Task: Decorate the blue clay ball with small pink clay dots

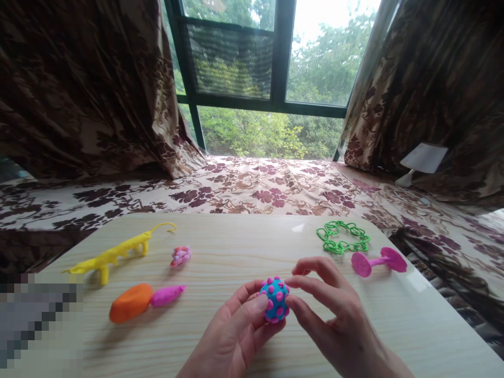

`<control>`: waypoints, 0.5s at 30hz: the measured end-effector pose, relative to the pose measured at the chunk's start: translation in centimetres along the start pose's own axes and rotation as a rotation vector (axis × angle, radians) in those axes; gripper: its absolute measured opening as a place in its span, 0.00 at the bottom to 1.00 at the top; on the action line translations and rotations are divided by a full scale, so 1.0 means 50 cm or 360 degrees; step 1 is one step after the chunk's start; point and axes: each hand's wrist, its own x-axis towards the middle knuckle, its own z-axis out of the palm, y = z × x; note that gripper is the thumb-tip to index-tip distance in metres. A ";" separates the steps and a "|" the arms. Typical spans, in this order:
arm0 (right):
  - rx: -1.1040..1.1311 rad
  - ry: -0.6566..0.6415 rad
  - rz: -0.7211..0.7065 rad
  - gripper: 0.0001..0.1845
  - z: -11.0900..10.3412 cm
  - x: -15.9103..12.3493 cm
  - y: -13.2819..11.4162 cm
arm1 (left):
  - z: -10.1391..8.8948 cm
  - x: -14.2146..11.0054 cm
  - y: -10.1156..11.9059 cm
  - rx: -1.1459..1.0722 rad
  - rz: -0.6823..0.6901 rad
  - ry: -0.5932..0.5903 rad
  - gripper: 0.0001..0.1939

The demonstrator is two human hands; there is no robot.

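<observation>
A blue ball (274,299) studded with pink bumps is held just above the wooden table (236,247), near its front middle. My left hand (236,331) grips it from the left with thumb and fingers curled round it. My right hand (331,310) pinches it from the right, fingertips on its top and side. Both hands are closed on the ball.
On the table lie a yellow lizard-like figure (114,254), a small pink bumpy lump (180,255), an orange and pink piece (142,300), a green chain (343,237) and a pink dumbbell shape (378,261). Beyond are a flowered cloth, curtains and a window.
</observation>
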 end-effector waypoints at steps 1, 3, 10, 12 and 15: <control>0.0011 0.0008 -0.0005 0.12 0.000 0.000 -0.001 | 0.000 0.000 -0.001 0.0009 0.0013 0.0007 0.15; 0.0034 0.0009 -0.0021 0.11 0.002 -0.002 -0.001 | 0.001 -0.002 -0.001 0.0029 0.0048 0.0041 0.16; 0.0030 -0.0020 -0.0038 0.08 0.016 -0.003 0.003 | 0.007 -0.012 -0.006 0.0128 0.0199 0.0153 0.18; 0.0007 -0.0043 -0.0032 0.08 0.013 -0.002 0.004 | 0.005 -0.009 -0.007 0.0135 0.0205 0.0158 0.19; 0.0016 -0.0018 0.0027 0.11 -0.002 0.000 0.005 | 0.003 -0.005 -0.004 0.0063 0.0092 0.0119 0.21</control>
